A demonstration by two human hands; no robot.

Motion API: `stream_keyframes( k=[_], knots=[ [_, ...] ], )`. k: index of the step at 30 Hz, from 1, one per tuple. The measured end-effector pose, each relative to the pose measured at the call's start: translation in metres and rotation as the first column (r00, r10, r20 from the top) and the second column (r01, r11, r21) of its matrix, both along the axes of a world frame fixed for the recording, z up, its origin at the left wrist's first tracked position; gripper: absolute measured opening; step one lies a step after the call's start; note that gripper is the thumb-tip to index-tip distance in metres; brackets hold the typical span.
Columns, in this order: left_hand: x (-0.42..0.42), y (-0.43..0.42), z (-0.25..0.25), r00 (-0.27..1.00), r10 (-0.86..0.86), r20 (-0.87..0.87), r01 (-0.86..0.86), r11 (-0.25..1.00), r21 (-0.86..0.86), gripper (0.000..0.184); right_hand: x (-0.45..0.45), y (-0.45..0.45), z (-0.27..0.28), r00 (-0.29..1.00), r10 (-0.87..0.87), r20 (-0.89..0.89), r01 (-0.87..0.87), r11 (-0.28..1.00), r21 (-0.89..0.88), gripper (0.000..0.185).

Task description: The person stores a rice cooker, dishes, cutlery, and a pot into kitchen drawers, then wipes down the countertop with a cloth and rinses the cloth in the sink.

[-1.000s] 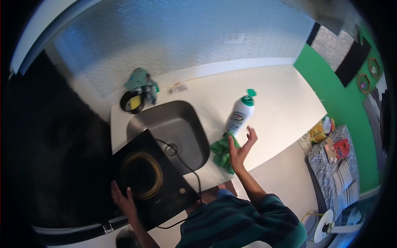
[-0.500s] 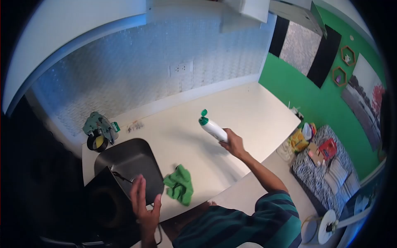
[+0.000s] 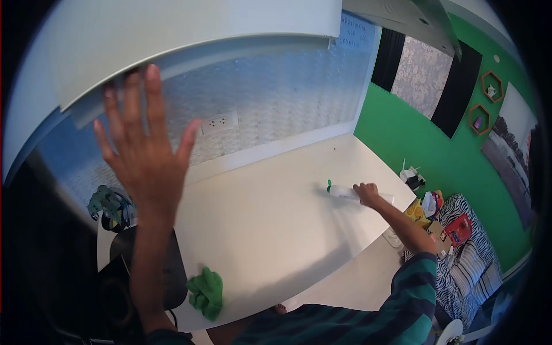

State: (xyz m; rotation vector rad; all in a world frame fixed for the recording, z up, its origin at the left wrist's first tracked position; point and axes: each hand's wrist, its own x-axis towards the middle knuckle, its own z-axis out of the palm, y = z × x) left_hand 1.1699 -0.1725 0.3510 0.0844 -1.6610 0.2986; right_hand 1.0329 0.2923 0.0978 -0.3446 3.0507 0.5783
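My left hand [image 3: 144,149] is raised at the upper left with its fingers spread, the fingertips near the lower edge of a white cabinet [image 3: 201,20]. Nothing is in it. My right hand [image 3: 367,194] grips a white bottle [image 3: 343,192] with an open green cap, tilted on its side over the right part of the white counter [image 3: 259,230]. A crumpled green cloth [image 3: 206,292] lies on the counter beside the sink [image 3: 172,276], which my left forearm partly covers.
A black cooktop [image 3: 115,299] overlaps the sink at the lower left. Behind it stands a black container [image 3: 112,221] with a grey-green cloth [image 3: 106,201]. A wall outlet [image 3: 218,123] is above the counter. A zebra-patterned sofa [image 3: 471,247] with bags stands at the right.
My right hand has taken hold of the bottle and carried it rightward along the counter. My left hand has risen from beside the cooktop toward the cabinet. The green cloth is let go.
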Motion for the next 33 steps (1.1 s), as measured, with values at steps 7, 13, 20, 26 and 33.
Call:
stream_keyframes(
  k=[7,13,20,26,33],
  knots=[
    [-0.064,-0.039,0.012,0.998,0.002,0.058,0.001,0.998,-0.056,0.07,-0.114,0.055,-0.003,0.928,0.1,-0.358,0.026,0.943,0.331,0.013],
    [-0.071,-0.045,0.011,1.0,0.017,0.011,-0.015,0.988,-0.154,0.07,-0.108,0.087,0.035,0.912,0.168,-0.375,-0.102,0.976,0.19,0.013],
    [0.066,-0.012,-0.131,0.72,-0.517,0.463,0.047,0.701,0.712,0.051,-0.061,0.142,0.035,0.947,-0.119,-0.297,0.028,0.955,-0.295,0.048],
    [0.158,-0.012,-0.384,0.486,-0.194,0.852,-0.561,0.679,0.474,0.069,-0.038,0.125,0.01,0.989,-0.036,-0.144,-0.128,0.287,-0.949,0.044],
    [0.079,0.118,-0.35,0.42,-0.62,0.662,-0.311,0.587,0.747,0.093,-0.004,-0.02,0.07,0.955,0.296,0.013,0.065,-0.165,-0.984,0.034]
  ],
)
